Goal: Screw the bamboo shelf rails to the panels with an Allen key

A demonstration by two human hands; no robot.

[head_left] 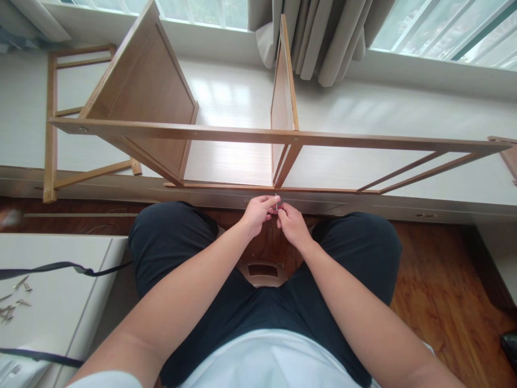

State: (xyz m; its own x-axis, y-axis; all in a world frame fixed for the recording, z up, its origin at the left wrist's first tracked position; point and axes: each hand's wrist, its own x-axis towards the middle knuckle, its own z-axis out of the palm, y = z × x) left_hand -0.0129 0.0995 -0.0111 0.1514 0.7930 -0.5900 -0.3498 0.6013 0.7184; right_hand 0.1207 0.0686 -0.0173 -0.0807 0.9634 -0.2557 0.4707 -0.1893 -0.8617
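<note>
Metal, thin and silvery, a small screw-like pin (276, 202) stood upright between the two hands, pinched by the fingertips of the left hand (257, 213) and the right hand (291, 223), its tip poking just above them. Both sets of fingers were curled tight around it, meeting over the gap between the knees in dark trousers (355, 253), just below the lower rail of the light-brown wooden shelf frame (258, 134). More small metal screws (12, 302) lay well apart on the white cabinet top (60, 302) at the left.

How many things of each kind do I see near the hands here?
Hands, left hand and right hand: 2
Thin metal piece pinched between them: 1
Wooden shelf frame: 1
Curtain: 1
White cabinet carrying loose screws: 1
Total: 6
</note>
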